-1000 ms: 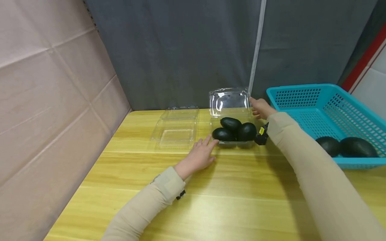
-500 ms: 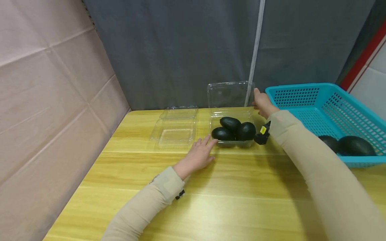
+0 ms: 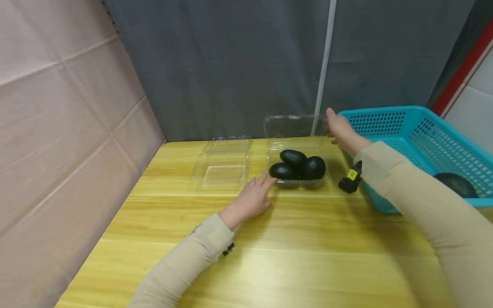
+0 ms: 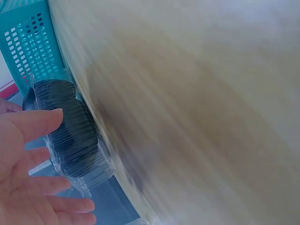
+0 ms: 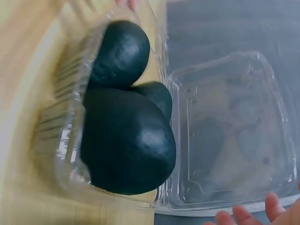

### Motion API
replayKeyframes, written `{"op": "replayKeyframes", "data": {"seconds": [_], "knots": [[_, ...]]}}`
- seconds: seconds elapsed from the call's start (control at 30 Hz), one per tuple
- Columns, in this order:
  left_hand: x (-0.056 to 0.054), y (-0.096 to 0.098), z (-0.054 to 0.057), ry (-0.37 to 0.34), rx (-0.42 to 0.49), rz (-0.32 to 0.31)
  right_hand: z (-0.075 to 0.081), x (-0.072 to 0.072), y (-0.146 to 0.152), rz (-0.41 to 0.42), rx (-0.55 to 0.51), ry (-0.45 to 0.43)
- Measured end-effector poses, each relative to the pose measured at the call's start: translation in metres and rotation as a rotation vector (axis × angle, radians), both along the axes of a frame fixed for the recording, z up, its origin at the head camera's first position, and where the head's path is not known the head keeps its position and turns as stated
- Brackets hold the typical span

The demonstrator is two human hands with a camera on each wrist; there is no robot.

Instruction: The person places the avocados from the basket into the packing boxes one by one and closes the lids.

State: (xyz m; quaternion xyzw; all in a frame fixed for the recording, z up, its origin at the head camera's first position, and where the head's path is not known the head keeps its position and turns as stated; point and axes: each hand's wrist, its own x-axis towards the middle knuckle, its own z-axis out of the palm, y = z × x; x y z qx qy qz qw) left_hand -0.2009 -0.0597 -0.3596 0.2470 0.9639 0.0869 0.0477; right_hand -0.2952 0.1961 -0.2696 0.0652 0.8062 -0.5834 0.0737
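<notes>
A clear plastic clamshell box (image 3: 298, 184) holds three dark green avocados (image 3: 313, 167) on the wooden table. Its transparent lid (image 3: 290, 127) stands raised at the back, leaning toward the grey curtain. My left hand (image 3: 252, 199) lies at the box's front left corner, fingers extended; in the left wrist view its thumb and fingers (image 4: 70, 205) are spread beside the ribbed wall. Just off the lid's right edge is my right hand (image 3: 342, 131), holding nothing. The right wrist view has its loose fingertips (image 5: 243, 214) below the lid, apart from the avocados (image 5: 129, 140).
An open clear clamshell box (image 3: 223, 169) lies left of the filled one. At the right stands a turquoise basket (image 3: 417, 112), with an avocado (image 3: 457, 185) visible in it; my right sleeve covers part of it. A grey curtain (image 3: 215, 72) hangs behind the table (image 3: 292, 256).
The lid swung up and back out of my right hand, which moved right, away from it. My right forearm now hides an avocado in the basket. My left hand stayed put.
</notes>
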Motion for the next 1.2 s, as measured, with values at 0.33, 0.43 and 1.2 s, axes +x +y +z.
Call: {"op": "replayKeyframes", "data": {"seconds": [0.33, 0.43, 1.2], "knots": [[-0.004, -0.007, -0.004, -0.006, 0.106, -0.024, 0.001, 0.026, 0.014, 0.259, 0.164, -0.15], [-0.005, -0.008, -0.002, -0.053, 0.161, -0.015, -0.003, 0.032, 0.014, 0.279, 0.181, -0.184], [-0.026, 0.002, 0.014, -0.382, 0.831, 0.438, -0.142, -0.028, 0.052, 0.343, 0.073, -0.308]]}}
